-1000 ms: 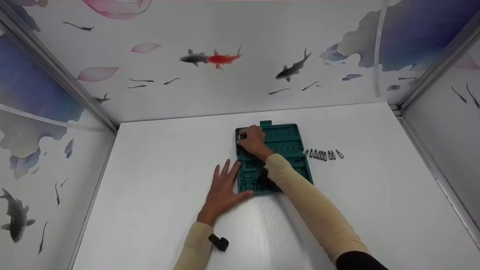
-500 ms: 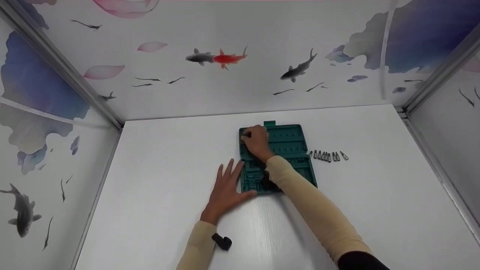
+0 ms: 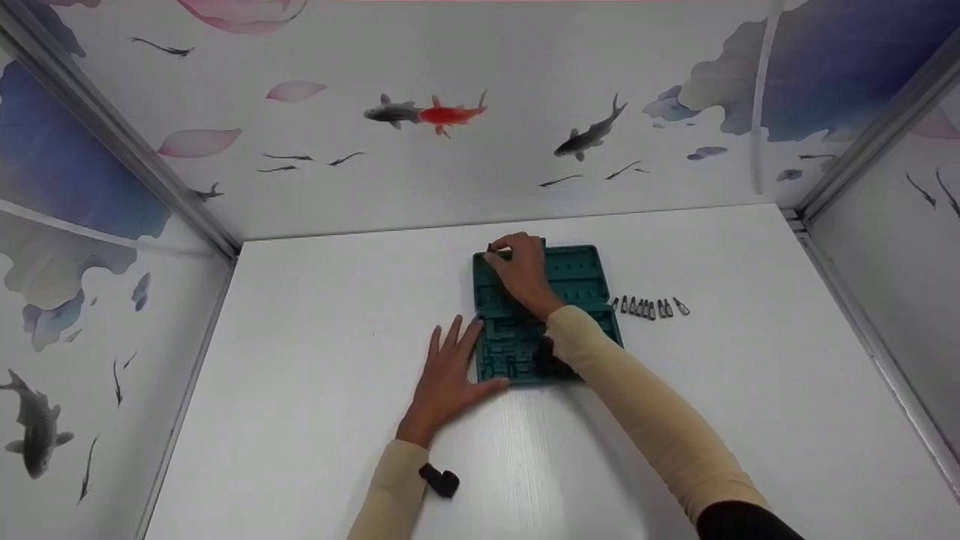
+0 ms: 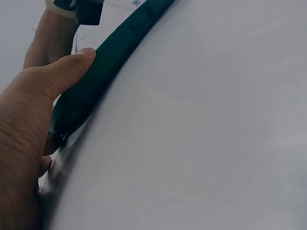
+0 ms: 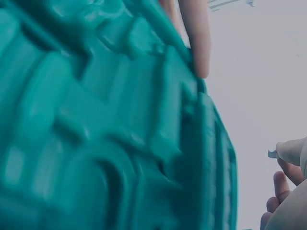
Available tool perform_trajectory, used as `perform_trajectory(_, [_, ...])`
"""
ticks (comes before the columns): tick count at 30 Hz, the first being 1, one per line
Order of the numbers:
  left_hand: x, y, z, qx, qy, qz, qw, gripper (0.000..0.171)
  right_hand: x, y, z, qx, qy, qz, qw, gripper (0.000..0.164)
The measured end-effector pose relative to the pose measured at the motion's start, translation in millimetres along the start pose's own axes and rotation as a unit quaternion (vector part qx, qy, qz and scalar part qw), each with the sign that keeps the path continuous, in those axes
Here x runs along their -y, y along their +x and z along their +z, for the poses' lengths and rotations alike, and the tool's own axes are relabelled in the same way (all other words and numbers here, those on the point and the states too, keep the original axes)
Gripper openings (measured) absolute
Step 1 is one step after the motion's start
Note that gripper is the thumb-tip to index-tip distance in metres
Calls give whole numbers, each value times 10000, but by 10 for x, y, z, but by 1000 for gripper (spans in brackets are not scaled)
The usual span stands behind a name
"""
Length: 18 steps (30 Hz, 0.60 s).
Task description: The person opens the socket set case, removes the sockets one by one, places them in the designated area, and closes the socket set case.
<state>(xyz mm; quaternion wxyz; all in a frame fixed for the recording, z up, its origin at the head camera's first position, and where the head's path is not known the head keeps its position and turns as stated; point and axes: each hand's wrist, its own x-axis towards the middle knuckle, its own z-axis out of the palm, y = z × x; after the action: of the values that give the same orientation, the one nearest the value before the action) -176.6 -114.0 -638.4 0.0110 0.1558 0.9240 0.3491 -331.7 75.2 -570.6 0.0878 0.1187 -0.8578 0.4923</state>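
Observation:
A green plastic tool case (image 3: pixel 577 289) lies unfolded on the table, its moulded slots (image 5: pixel 110 120) filling much of the right wrist view. My right hand (image 3: pixel 523 270) is over the far left corner of the lid half. Its thumb and forefinger pinch a small metal bit (image 5: pixel 273 154), of which only a short end shows. My left hand (image 3: pixel 448 386) rests against the case's left side with fingers spread, the thumb along the front edge. In the left wrist view, the left thumb (image 4: pixel 72 67) touches the green rim.
Several small metal bits (image 3: pixel 641 308) lie in a row on the white table (image 3: pixel 315 360), right of the case. Painted wall panels (image 3: pixel 480 172) close off the back and both sides. A black wrist camera (image 3: pixel 441 481) sits on the left sleeve.
My right hand has moved from inside the lid's left part up to its far edge, and the small bit now sticks out at the fingertips. The left hand stays against the case.

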Motion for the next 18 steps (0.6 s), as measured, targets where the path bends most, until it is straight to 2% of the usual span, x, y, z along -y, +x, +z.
perform_trajectory(5, [12,-1,-7,-23,9,26,10000,110,-14,-51,-303,39,136,-158,9998,17])
perform_trajectory(10, [14,-5,-14,-87,23,123,9999,112,-91,-142,-645,48,-165,-557,9983,18])
perform_trajectory(18, [-2,1,1,-101,-13,212,9997,110,-237,-384,-1103,36,-468,-625,9969,19])
